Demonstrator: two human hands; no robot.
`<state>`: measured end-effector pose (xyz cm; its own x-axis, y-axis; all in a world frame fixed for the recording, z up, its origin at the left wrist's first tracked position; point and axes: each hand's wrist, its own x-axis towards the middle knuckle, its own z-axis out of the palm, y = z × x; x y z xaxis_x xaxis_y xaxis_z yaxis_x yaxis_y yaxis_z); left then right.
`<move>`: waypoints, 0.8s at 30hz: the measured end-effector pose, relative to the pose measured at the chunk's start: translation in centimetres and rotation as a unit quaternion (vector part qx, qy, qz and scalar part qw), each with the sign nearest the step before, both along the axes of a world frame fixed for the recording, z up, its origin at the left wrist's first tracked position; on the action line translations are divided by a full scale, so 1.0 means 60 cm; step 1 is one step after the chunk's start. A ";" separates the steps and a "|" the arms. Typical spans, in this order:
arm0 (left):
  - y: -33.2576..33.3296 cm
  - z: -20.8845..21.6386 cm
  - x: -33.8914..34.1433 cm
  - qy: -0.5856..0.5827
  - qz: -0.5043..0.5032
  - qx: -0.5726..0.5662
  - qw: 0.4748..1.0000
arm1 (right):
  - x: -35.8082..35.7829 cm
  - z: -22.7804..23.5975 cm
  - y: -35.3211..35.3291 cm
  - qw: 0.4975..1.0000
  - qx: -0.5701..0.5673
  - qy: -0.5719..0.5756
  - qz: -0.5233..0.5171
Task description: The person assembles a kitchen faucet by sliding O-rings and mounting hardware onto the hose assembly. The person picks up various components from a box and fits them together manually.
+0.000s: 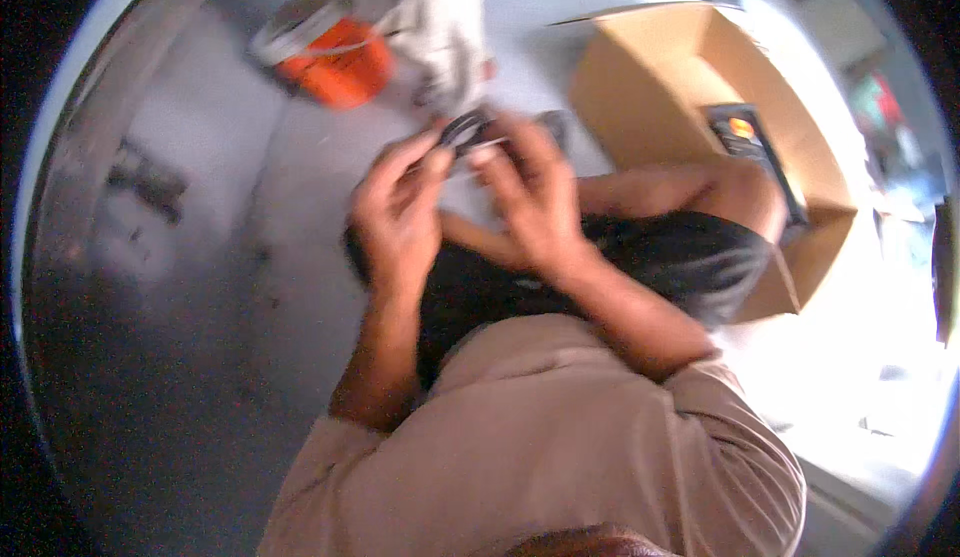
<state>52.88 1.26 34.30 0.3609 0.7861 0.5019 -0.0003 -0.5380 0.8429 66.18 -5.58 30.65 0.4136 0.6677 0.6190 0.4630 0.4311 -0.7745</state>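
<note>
Both my hands are raised in front of my lap, at the middle of the view. Between their fingertips is a small black looped thing (464, 130), like a ring or a short coil; blur hides its exact kind. My left hand (400, 202) pinches its left side between thumb and fingers. On the other side my right hand (535, 192) has its fingers curled closed against the loop. A thin white sliver (488, 145) shows by the right thumb; I cannot tell if it belongs to the loop.
An orange bucket (345, 62) with a pale rim lies tilted at the upper left. Beside it hangs or stands a whitish cloth-like thing (445, 22), blurred. At the right, an open cardboard box (640, 87) holds a black package (745, 137). My bent leg (690, 197) reaches toward the box.
</note>
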 end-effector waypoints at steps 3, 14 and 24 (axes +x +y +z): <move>0.006 -0.014 -0.028 0.100 0.049 0.210 0.971 | -0.018 -0.015 0.026 0.998 -0.007 0.043 0.038; 0.064 -0.133 -0.130 0.187 0.069 0.131 0.971 | 0.022 0.024 0.037 0.876 -0.097 0.471 0.052; 0.119 -0.265 -0.246 0.226 0.240 0.161 0.930 | 0.093 -0.212 0.123 0.632 -0.169 0.743 0.141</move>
<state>38.14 8.40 18.38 0.2394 0.7455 0.6220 0.6197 -0.6105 0.4933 71.76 1.78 17.95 0.2057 0.8353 -0.5099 -0.9422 0.0281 -0.3340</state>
